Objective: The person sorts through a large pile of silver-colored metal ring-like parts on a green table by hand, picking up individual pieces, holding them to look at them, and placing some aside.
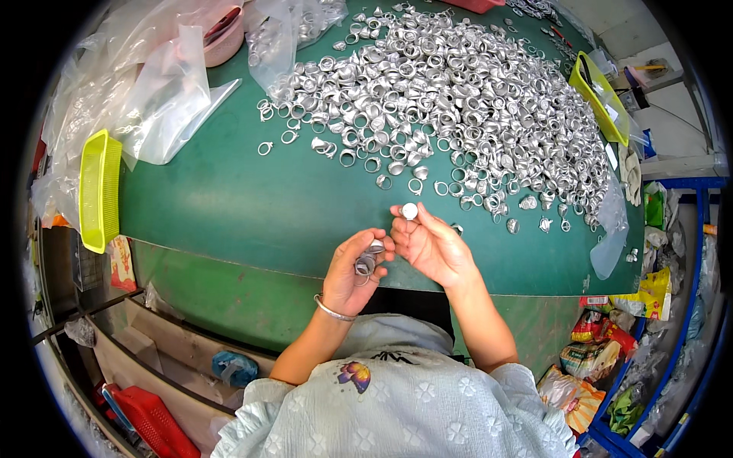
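Note:
Several silver-coloured rings (365, 264) sit in my left hand (353, 269), its fingers curled round them. My right hand (431, 243), just to the right, pinches one ring with a round, pale flat top (410, 211) between thumb and fingers. Both hands are held over the near edge of the green table (206, 206), close together. Beyond them spreads a large heap of silver-coloured rings (473, 99), with loose ones scattered along its near side. The band of the ring in my right hand is mostly hidden by the fingers.
Clear plastic bags (164, 107) and a yellow-green basket (100, 191) are at the left. A pink basin (224, 42) stands at the far left, another yellow-green basket (599, 95) at the right. Blue shelving (691, 305) holds packages at the right; a red basket (153, 420) is lower left.

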A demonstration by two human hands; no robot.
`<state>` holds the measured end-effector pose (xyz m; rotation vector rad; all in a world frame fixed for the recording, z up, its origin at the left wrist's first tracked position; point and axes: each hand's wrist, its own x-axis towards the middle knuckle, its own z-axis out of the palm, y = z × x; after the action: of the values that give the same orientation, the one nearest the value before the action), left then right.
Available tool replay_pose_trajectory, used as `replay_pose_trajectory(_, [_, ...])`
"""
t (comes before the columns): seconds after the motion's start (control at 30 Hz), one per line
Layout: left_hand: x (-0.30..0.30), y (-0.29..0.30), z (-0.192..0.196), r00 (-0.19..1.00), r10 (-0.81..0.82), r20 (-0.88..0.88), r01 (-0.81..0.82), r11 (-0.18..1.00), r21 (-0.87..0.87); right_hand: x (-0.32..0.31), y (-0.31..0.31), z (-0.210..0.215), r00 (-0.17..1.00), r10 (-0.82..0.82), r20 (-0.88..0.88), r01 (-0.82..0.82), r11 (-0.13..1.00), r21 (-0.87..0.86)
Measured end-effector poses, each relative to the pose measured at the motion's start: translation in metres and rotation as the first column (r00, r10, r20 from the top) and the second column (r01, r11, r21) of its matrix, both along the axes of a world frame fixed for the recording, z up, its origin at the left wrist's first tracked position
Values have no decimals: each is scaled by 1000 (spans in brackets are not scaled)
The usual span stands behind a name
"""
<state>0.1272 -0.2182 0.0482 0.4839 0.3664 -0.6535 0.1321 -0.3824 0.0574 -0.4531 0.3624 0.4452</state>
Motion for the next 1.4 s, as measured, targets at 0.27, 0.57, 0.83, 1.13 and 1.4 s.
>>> replay_pose_trajectory(0.27, [3, 3, -25, 996, 9, -88, -30, 971, -239, -3, -4, 5, 957, 264, 121, 142, -63, -988])
replay_pose_trajectory(0.57, [11, -15, -5, 989, 108, -101, -125, 975, -186, 46, -18, -10, 829, 400, 392, 559, -551, -620])
replay_pose_trajectory(0.83, [20, -10, 8, 997, 19, -79, -32, 987, -156, 24, -5, 10, 908, 240, 343, 154, 570, -807])
replay_pose_trajectory(1.13, [20, -8, -14, 993, -104, -62, 90, 975, -203, 65, -4, -13, 764, 502, 406, 629, -438, -642])
replay_pose_trajectory(1.4, [24, -16, 0, 1000, 17, -20, -18, 997, -68, 33, -11, 32, 802, 548, 238, 159, 188, -969])
